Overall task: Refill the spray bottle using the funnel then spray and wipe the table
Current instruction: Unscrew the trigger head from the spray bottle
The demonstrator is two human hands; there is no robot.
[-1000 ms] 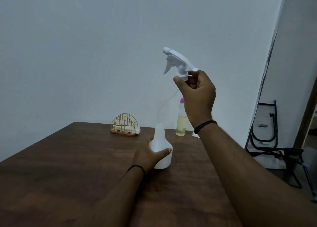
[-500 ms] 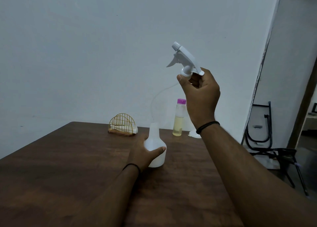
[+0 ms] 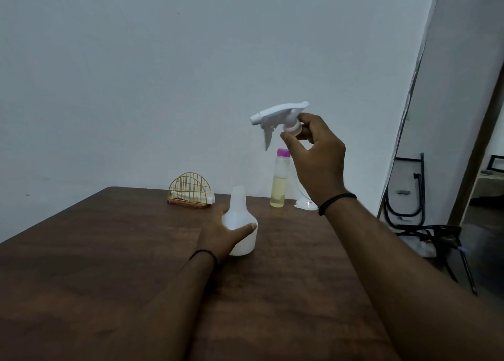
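1. Spray bottle (image 3: 240,231): white, uncapped, upright on the brown surface (image 3: 109,265), left hand (image 3: 222,234) wrapped round its base
2. Trigger head (image 3: 278,118): held aloft, right hand (image 3: 313,150) pinching its collar
3. Liquid bottle (image 3: 279,182), purple cap: behind, near the wall
4. Wire holder (image 3: 189,190): far edge

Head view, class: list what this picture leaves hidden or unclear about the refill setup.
- Bottle: its left side is covered by the left hand, and its level cannot be read through the cloudy plastic.
- Funnel: the right wrist hides part of it.
- Sprayer: the right hand covers part of its collar; the dip tube is too faint to trace.
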